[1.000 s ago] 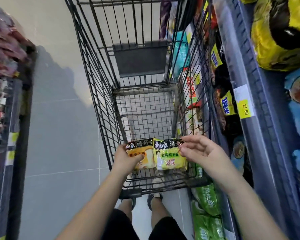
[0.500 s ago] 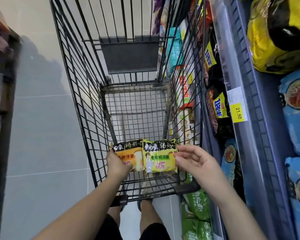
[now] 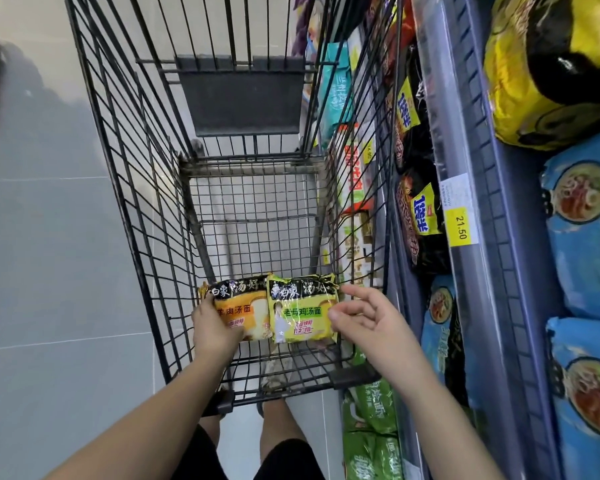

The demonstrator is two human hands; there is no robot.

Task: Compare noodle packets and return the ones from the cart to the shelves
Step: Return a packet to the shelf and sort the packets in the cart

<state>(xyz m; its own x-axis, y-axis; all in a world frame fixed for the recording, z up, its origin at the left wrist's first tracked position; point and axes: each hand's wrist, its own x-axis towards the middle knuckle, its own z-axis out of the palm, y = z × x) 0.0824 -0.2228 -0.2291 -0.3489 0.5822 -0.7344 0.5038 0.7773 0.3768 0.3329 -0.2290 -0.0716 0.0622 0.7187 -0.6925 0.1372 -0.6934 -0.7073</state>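
Two noodle packs lay side by side in the cart (image 3: 136,168), neither yet returned to the shelves (image 3: 465,98): left hand (image 3: 212,330) held the orange packet (image 3: 246,306); right hand (image 3: 374,327), loosely open, hovered beside the yellow packet (image 3: 302,317).

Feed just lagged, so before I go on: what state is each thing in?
orange noodle packet: sealed, held inside the shopping cart.
yellow-green noodle packet: sealed, beside it, overlapping its edge.
left-hand grip: holds the orange noodle packet.
right-hand grip: fingers relaxed, at the yellow-green noodle packet's right edge.
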